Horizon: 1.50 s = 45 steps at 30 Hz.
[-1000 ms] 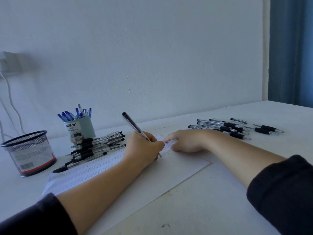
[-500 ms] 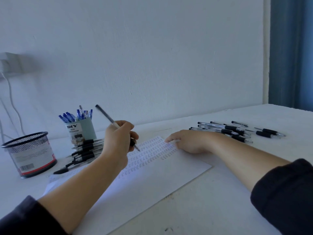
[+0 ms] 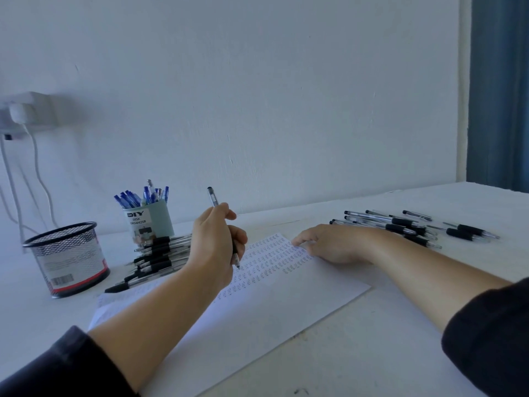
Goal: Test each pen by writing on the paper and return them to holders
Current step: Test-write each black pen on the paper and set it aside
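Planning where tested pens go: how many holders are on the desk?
2. A black mesh cup stands at far left; a pale DIY organizer, holding blue pens, sits behind the pen pile.

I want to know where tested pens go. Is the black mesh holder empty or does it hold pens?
It looks empty: no pen sticks above the rim of the mesh holder, and none shows through the mesh.

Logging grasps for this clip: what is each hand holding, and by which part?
The left hand grips a black pen around its lower barrel near the tip. The right hand holds nothing; it rests flat on the paper.
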Motion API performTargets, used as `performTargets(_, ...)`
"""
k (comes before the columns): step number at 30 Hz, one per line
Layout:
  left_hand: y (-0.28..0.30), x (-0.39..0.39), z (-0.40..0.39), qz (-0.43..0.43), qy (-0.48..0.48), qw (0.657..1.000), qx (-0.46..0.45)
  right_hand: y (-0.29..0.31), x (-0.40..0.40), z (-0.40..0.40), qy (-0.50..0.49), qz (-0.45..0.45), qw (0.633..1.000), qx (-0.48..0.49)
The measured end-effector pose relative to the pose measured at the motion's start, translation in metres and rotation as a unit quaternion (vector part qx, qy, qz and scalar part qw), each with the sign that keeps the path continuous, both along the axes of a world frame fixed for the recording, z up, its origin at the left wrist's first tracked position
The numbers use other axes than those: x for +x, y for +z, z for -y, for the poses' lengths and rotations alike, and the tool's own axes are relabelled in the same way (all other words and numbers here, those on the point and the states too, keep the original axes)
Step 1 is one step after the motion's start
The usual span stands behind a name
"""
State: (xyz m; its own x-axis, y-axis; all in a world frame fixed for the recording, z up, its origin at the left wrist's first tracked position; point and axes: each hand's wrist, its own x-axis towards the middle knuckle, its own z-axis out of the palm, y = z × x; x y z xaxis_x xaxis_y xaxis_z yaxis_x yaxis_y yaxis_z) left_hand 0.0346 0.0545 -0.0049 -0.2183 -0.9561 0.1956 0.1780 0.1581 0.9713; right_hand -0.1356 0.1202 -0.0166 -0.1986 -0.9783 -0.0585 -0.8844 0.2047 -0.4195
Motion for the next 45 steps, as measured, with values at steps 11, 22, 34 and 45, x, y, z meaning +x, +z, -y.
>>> performTargets(11,-0.002,-0.002,0.000,0.034,0.044,0.998,-0.027,0.001,0.003,-0.003,0.000,0.025,1.000,-0.019)
performTargets(22,-0.008,-0.006,0.004,0.023,-0.029,0.999,-0.023,0.007,0.020,0.000,0.033,0.124,0.970,-0.208)
performTargets(34,-0.015,-0.005,0.012,0.118,-0.037,0.991,-0.042,0.014,-0.021,-0.007,-0.290,-0.147,0.926,-0.190)
performTargets(45,-0.015,-0.007,0.014,0.156,-0.035,0.986,-0.039,0.013,-0.035,-0.023,-0.407,-0.194,0.891,-0.060)
